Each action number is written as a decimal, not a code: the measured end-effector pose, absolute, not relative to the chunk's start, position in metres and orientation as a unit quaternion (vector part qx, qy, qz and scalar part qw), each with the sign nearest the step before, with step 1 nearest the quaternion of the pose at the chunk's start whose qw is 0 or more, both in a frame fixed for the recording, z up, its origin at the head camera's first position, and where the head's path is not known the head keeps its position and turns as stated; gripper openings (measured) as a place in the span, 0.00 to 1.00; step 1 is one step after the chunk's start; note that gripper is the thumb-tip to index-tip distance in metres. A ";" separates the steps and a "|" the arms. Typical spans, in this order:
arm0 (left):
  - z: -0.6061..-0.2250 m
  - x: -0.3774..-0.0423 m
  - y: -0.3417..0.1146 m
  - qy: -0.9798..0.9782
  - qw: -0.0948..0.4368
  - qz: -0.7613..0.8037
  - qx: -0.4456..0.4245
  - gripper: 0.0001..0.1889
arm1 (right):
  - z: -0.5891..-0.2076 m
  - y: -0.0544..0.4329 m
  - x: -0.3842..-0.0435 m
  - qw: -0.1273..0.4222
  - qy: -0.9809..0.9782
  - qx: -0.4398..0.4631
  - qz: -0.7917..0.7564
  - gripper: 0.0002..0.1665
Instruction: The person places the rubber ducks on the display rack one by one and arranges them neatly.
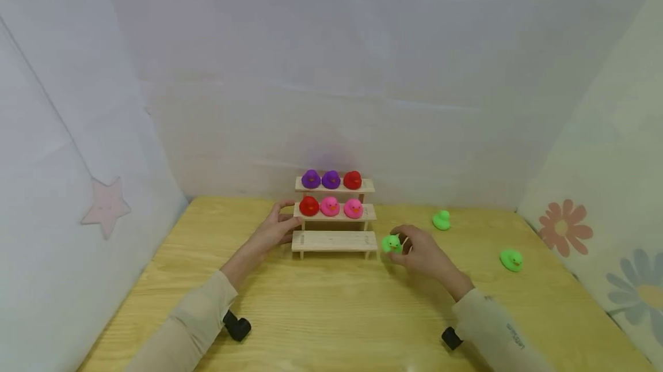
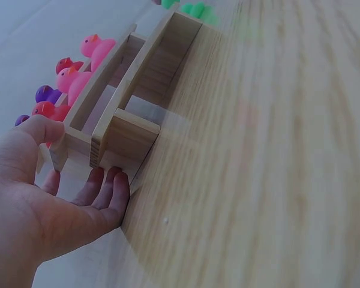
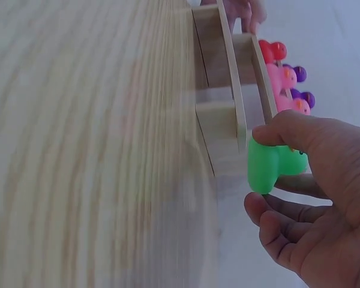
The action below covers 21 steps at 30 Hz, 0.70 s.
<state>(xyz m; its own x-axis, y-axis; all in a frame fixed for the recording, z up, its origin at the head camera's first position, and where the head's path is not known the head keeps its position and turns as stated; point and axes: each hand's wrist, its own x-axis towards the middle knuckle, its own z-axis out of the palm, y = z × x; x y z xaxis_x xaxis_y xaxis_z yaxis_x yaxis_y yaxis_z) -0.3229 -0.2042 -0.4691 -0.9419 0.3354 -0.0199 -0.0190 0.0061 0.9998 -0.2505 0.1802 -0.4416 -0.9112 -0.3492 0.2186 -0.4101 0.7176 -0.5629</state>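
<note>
A three-step wooden stand (image 1: 334, 240) stands on the table. My left hand (image 1: 271, 229) holds its left end, the thumb at the middle step and the other fingertips against the end pieces (image 2: 129, 141). To the right of the stand, my right hand (image 1: 418, 250) pinches a green rubber duck (image 1: 391, 243) between thumb and fingers. This duck (image 3: 265, 167) is close to the end of the bottom step, which bears no duck. Two purple ducks (image 1: 331, 179) and a red duck (image 1: 353, 180) sit on the top step. Another red duck (image 1: 309, 206) and two pink ducks (image 1: 354, 208) occupy the middle step.
Two more green ducks lie on the table to the right, one farther back (image 1: 441, 220) and one near the right edge (image 1: 511, 260). Pale cloth walls (image 1: 331, 72) enclose the wooden table (image 1: 331, 314) at the back and sides.
</note>
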 end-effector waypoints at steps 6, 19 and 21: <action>-0.470 -0.321 -0.203 0.691 0.126 0.704 0.109 0.36 | -0.442 0.153 -0.253 0.047 -0.913 0.242 0.326 0.28; -0.474 -0.325 -0.204 0.693 0.122 0.702 0.110 0.40 | -0.436 0.088 -0.266 0.048 -0.891 0.317 0.321 0.26; -0.474 -0.326 -0.204 0.693 0.121 0.703 0.107 0.40 | -0.436 0.079 -0.268 0.045 -0.891 0.320 0.319 0.25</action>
<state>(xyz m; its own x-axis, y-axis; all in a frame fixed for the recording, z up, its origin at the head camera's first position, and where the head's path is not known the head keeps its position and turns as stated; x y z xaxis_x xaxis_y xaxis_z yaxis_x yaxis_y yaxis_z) -0.3259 -0.2041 -0.4737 -0.9479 0.3181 -0.0165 -0.0209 -0.0105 0.9997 -0.2684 0.0786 -0.4364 -0.7911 -0.5416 0.2844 -0.5989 0.5910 -0.5405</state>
